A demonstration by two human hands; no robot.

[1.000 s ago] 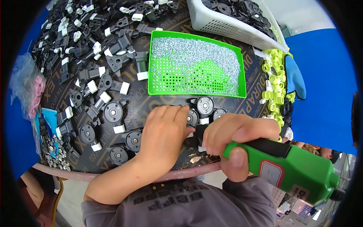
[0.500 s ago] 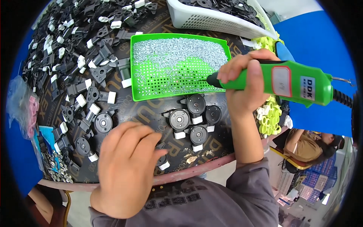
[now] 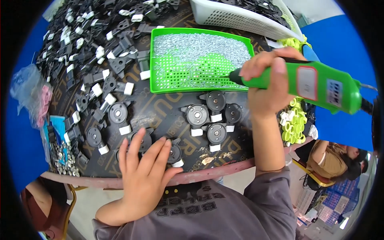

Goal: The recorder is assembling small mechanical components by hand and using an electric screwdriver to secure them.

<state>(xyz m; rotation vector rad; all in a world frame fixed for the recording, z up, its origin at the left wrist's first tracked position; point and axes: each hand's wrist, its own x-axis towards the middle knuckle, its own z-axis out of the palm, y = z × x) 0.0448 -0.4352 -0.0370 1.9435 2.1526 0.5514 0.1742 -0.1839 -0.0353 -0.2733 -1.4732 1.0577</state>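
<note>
My right hand (image 3: 270, 82) is wrapped round a green electric screwdriver (image 3: 326, 86), its black nose pointing left over the right part of a green perforated tray (image 3: 152, 60). Small silver screws (image 3: 200, 42) lie heaped along the tray's far side, thinner near me. My left hand (image 3: 142, 180) has its fingers spread, their tips over or against round black discs with white ends; one disc (image 3: 145, 141) shows behind the fingers and another disc (image 3: 174, 153) beside them. Whether the fingertips press on these is hidden. Several similar discs (image 3: 197, 115) stand grouped below the tray.
Black bracket parts with white ends (image 3: 118, 64) pile up across the left of the table. A white basket (image 3: 240, 20) of black parts stands at the back. Yellow-green rings (image 3: 294, 126) lie at right, small metal pieces (image 3: 68, 164) at left. Another person (image 3: 330, 162) sits beyond the right edge.
My left hand has gone from loosely curled to spread, fingers reaching forward onto the black discs. The right hand keeps the screwdriver over the tray. The whole view has shifted slightly.
</note>
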